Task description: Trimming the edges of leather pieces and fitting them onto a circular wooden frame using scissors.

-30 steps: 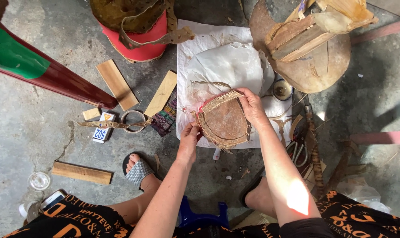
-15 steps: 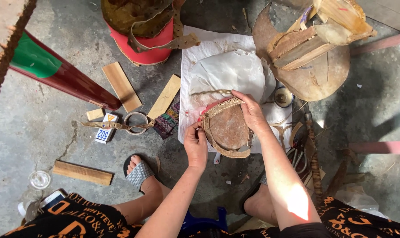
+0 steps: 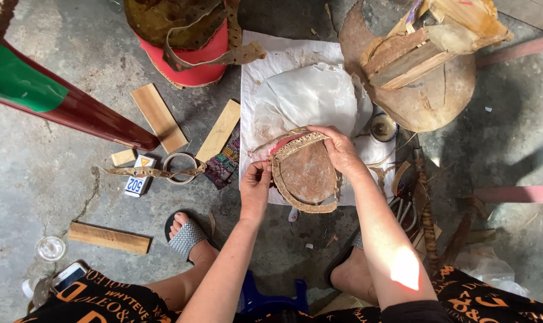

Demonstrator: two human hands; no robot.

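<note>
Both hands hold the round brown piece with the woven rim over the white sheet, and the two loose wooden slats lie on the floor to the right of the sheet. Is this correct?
Not quite. The head view shows the two wooden slats on the floor to the left of the white sheet, not the right. The rest holds: the left hand and right hand hold the round brown piece over the sheet.

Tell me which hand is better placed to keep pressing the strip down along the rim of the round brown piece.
Right. The right hand already lies over the woven strip on the top edge of the round brown piece. The left hand only pinches the strip's left end, likely steadying it.
</note>
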